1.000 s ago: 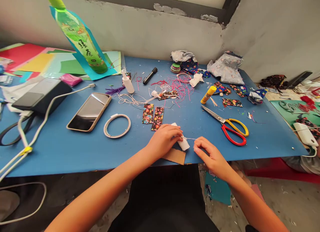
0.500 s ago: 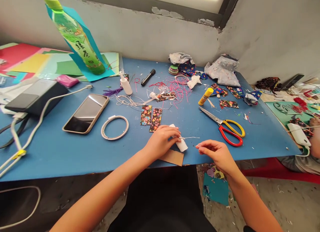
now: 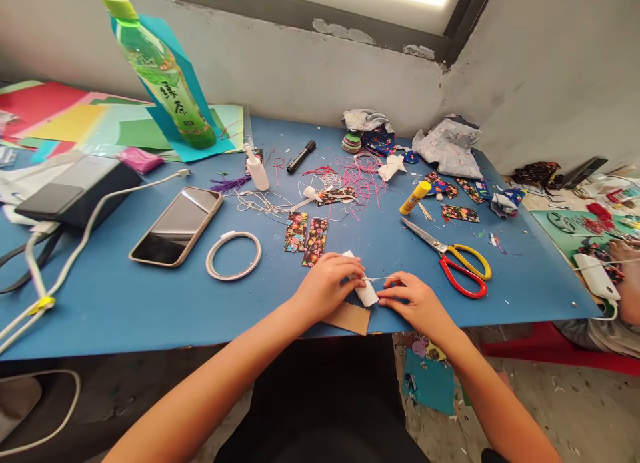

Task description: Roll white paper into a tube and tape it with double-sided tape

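My left hand (image 3: 333,283) is closed around a small white roll (image 3: 368,295), which looks like rolled paper or cloth. A thin white string (image 3: 383,278) crosses the roll and sticks out to the right. My right hand (image 3: 413,302) is just right of the roll, its fingertips close to the roll's lower end. Its fingers are slightly apart, with nothing visible between them. Under my left hand lies a piece of brown cardboard (image 3: 350,318) at the table edge. Two flowered fabric strips (image 3: 315,242) lie just beyond that hand.
Scissors (image 3: 445,248) with red and yellow handles lie to the right, near a yellow glue stick (image 3: 415,198). A phone (image 3: 176,226) and a white ring (image 3: 233,256) are on the left. Tangled pink cord (image 3: 367,176) and a glue bottle (image 3: 258,172) sit farther back.
My right hand has moved left, up to the end of the white roll. My left hand keeps its hold on the roll. The view has shifted slightly.
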`<move>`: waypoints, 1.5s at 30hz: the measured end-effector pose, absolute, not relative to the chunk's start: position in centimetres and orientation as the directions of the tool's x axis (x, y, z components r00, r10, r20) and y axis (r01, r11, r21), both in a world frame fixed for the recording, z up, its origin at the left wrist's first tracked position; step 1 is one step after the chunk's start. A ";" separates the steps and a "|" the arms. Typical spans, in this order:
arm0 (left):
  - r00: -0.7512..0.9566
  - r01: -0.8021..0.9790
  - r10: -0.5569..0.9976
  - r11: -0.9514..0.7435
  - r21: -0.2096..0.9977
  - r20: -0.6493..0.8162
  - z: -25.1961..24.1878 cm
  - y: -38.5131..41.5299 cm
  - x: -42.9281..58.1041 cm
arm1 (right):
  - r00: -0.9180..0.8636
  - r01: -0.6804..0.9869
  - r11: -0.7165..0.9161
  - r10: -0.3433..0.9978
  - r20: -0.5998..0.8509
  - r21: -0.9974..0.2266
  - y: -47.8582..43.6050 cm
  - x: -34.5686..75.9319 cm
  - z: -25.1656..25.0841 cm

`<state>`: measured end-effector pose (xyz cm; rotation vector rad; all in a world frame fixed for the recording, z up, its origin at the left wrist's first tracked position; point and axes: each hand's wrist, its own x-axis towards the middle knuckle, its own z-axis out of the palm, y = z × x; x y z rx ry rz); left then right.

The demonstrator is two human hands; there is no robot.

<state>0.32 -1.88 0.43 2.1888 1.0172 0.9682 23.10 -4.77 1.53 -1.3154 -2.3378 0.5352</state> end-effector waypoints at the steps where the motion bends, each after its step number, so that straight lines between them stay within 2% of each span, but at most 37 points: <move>1: 0.461 0.420 0.801 -0.576 0.701 0.382 0.5 -1.9 0.3 | -0.508 0.695 0.527 0.841 0.184 -0.490 -4.6 22.9 1.3; 4: 0.458 0.418 0.798 -0.581 0.698 0.391 0.4 -1.9 0.3 | -0.579 0.664 0.596 0.792 0.194 -0.452 -4.8 22.5 1.5; 6: 0.452 0.414 0.798 -0.583 0.699 0.398 0.3 -1.9 0.3 | -0.558 0.690 0.561 0.815 0.158 -0.457 -5.7 22.8 2.1; 8: 0.453 0.413 0.797 -0.585 0.698 0.400 0.2 -1.9 0.3 | -0.462 0.735 0.467 0.875 0.140 -0.492 -7.1 23.7 2.5; 13: 0.487 0.438 0.786 -0.598 0.672 0.382 0.4 -2.0 0.4 | -0.261 0.774 0.331 0.944 0.203 -0.540 -12.0 28.5 2.6; 16: 0.484 0.442 0.791 -0.589 0.676 0.374 0.7 -2.2 0.4 | -0.183 0.815 0.210 0.978 0.103 -0.541 -14.8 32.3 2.4; 20: 0.462 0.434 0.804 -0.573 0.695 0.374 0.8 -2.3 0.5 | -0.086 0.907 0.033 0.990 -0.110 -0.419 -17.0 36.2 2.9; 22: 0.453 0.432 0.812 -0.561 0.706 0.369 0.7 -2.3 0.5 | -0.050 0.928 0.009 0.994 -0.099 -0.371 -17.0 36.3 3.6; 25: 0.445 0.430 0.819 -0.550 0.716 0.362 0.7 -2.2 0.4 | -0.082 0.919 0.122 0.989 0.123 -0.374 -15.3 33.6 5.4; 27: 0.447 0.437 0.823 -0.543 0.717 0.351 0.8 -2.0 0.5 | -0.256 0.861 0.365 0.912 0.320 -0.353 -13.2 30.2 7.0; 29: 0.448 0.453 0.828 -0.535 0.714 0.337 1.1 -1.9 0.6 | -0.428 0.797 0.569 0.769 0.474 -0.204 -10.6 26.3 8.5; 30: 0.447 0.461 0.831 -0.531 0.711 0.331 1.3 -1.9 0.7 | -0.510 0.770 0.627 0.714 0.480 -0.114 -9.2 24.3 9.1; 32: 0.449 0.473 0.833 -0.528 0.705 0.323 1.6 -1.9 1.0 | -0.675 0.706 0.708 0.665 0.320 0.018 -6.5 21.0 10.0; 34: 0.449 0.482 0.838 -0.519 0.707 0.309 1.8 -1.8 1.1 | -0.752 0.658 0.749 0.649 0.117 0.077 -4.0 18.7 10.0; 35: 0.448 0.483 0.844 -0.507 0.713 0.297 1.9 -1.8 1.1 | -0.766 0.642 0.763 0.643 0.012 0.080 -2.9 18.1 9.7; 37: 0.433 0.484 0.860 -0.475 0.735 0.271 1.9 -1.8 0.9 | -0.762 0.641 0.767 0.640 -0.097 0.021 -1.2 17.8 8.8; 40: 0.436 0.456 0.859 -0.469 0.757 0.270 1.4 -1.6 0.1 | -0.778 0.628 0.766 0.613 -0.133 -0.138 0.4 18.7 7.3; 45: 0.489 0.418 0.800 -0.564 0.712 0.347 0.8 -1.1 -1.0 | -0.816 0.558 0.793 0.578 0.011 -0.243 0.9 20.2 5.6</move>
